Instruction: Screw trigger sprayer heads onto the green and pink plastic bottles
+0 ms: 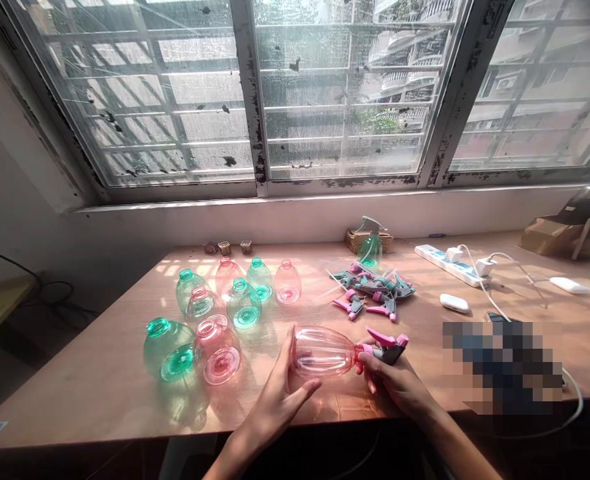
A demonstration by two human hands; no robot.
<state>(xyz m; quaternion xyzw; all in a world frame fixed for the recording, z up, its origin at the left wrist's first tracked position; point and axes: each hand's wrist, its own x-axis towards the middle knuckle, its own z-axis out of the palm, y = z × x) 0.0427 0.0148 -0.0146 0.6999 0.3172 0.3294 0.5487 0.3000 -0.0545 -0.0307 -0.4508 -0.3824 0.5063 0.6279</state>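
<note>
A clear pink spray bottle (322,351) lies sideways between my hands above the front of the table. My left hand (283,393) cups its base, the thumb held apart below. At the neck, my right hand (392,379) pinches the collar of a grey and pink trigger sprayer (389,343), which sits at the bottle's mouth. Whether the collar is fully threaded cannot be seen. Left of my hands stand several open bottles without sprayers, among them a green bottle (169,350) and a pink bottle (219,352). Behind the held bottle lies a pile of loose trigger sprayers (372,287).
A green bottle with a sprayer (370,248) stands at the back by a cardboard box (355,238). To the right are a power strip (449,265) with cables, a white case (454,303) and a blurred patch. The window wall borders the wooden table (99,387).
</note>
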